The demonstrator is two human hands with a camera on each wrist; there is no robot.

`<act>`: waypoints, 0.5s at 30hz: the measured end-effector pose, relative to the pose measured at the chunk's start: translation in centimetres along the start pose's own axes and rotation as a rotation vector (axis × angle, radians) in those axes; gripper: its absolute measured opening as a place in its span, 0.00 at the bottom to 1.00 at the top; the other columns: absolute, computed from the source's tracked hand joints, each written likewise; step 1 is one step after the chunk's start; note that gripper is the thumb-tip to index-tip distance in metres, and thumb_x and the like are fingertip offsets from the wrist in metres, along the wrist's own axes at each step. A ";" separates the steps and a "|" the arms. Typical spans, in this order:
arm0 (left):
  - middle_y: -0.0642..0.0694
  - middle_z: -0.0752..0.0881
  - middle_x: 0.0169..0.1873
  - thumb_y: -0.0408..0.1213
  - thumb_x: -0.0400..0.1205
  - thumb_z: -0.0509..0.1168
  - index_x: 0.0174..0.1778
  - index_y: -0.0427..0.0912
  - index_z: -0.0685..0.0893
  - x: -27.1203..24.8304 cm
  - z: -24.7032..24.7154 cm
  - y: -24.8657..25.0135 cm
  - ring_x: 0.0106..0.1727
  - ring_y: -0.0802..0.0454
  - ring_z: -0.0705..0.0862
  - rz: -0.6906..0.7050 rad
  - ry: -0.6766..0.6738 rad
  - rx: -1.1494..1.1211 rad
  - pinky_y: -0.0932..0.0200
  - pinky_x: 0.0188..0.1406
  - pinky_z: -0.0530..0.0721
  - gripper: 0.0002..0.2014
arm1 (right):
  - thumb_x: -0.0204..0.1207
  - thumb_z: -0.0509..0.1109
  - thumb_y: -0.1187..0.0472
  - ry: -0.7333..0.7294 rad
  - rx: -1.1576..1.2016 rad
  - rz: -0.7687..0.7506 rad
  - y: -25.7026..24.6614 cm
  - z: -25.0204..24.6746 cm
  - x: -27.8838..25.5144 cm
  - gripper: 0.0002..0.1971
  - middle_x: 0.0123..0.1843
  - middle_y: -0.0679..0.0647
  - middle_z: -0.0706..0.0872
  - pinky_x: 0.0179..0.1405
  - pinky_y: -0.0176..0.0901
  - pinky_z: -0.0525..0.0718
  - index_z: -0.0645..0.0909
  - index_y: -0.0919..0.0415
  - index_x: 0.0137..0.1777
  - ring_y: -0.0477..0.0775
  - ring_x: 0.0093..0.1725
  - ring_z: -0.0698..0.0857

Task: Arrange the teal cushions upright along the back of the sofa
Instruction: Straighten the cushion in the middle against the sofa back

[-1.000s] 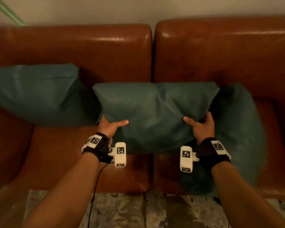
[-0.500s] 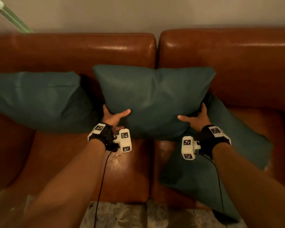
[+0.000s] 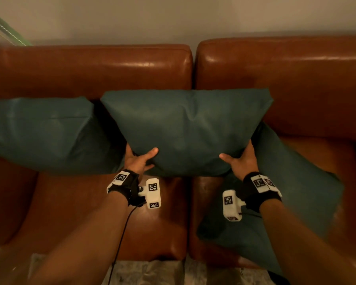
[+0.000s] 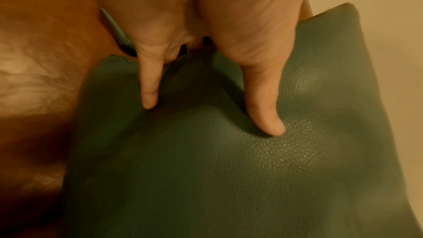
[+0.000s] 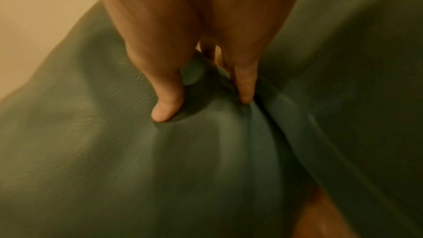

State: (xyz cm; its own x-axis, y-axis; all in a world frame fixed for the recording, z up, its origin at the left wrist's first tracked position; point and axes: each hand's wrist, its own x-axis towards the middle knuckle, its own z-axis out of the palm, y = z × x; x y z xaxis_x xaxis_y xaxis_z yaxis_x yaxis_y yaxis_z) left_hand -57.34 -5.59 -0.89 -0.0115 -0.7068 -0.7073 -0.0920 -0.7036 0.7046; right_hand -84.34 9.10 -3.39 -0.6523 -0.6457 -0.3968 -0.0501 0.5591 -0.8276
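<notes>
A teal cushion [image 3: 185,128] stands upright against the brown sofa back [image 3: 90,68], across the seam between the two back pads. My left hand [image 3: 139,159] grips its lower left corner, thumb on the front. My right hand [image 3: 239,159] grips its lower right corner the same way. The left wrist view shows thumb and finger pressed into the teal cushion [image 4: 228,160]; the right wrist view shows the same pinch on the cushion [image 5: 160,151]. A second teal cushion [image 3: 41,132] leans against the back at the left. A third teal cushion [image 3: 292,192] lies slanted on the right seat, partly under my right arm.
The sofa seat [image 3: 74,208] shows bare brown leather below the left cushion. A pale wall [image 3: 173,19] rises behind the sofa. A patterned rug [image 3: 152,272] lies at the sofa's front edge. A green-edged strip [image 3: 6,29] crosses the top left corner.
Both hands have lifted the middle cushion off the right cushion and pushed it back and up against the sofa back. The left cushion has not moved.
</notes>
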 end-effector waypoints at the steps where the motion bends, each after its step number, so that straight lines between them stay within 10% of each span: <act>1: 0.45 0.74 0.79 0.27 0.73 0.78 0.83 0.57 0.64 0.2 0.1 0.2 0.76 0.37 0.76 0.012 -0.005 0.003 0.32 0.64 0.83 0.45 | 0.61 0.85 0.61 -0.005 -0.010 0.002 -0.1 -0.1 0.5 0.48 0.81 0.57 0.71 0.80 0.58 0.69 0.64 0.55 0.81 0.60 0.79 0.71; 10: 0.48 0.68 0.83 0.37 0.71 0.81 0.85 0.65 0.56 -1.1 0.6 0.3 0.81 0.38 0.71 -0.003 0.051 0.036 0.26 0.70 0.78 0.52 | 0.60 0.86 0.55 -0.054 -0.095 0.090 -1.1 -0.9 1.1 0.55 0.83 0.57 0.68 0.80 0.59 0.69 0.58 0.54 0.84 0.62 0.81 0.69; 15: 0.46 0.72 0.81 0.38 0.80 0.74 0.89 0.49 0.49 -4.6 1.4 -3.0 0.79 0.40 0.76 0.048 0.158 -0.035 0.36 0.78 0.75 0.48 | 0.72 0.78 0.60 -0.132 -0.162 0.168 -0.9 -3.8 -0.1 0.40 0.72 0.61 0.81 0.74 0.55 0.76 0.65 0.52 0.82 0.62 0.72 0.79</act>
State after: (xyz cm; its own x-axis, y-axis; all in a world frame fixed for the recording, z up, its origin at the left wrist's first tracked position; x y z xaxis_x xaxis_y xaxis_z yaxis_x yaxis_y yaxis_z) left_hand -58.38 -0.08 0.17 0.1419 -0.7405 -0.6569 -0.0604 -0.6688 0.7410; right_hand -87.10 10.66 -1.05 -0.5579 -0.5929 -0.5807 -0.0769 0.7337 -0.6751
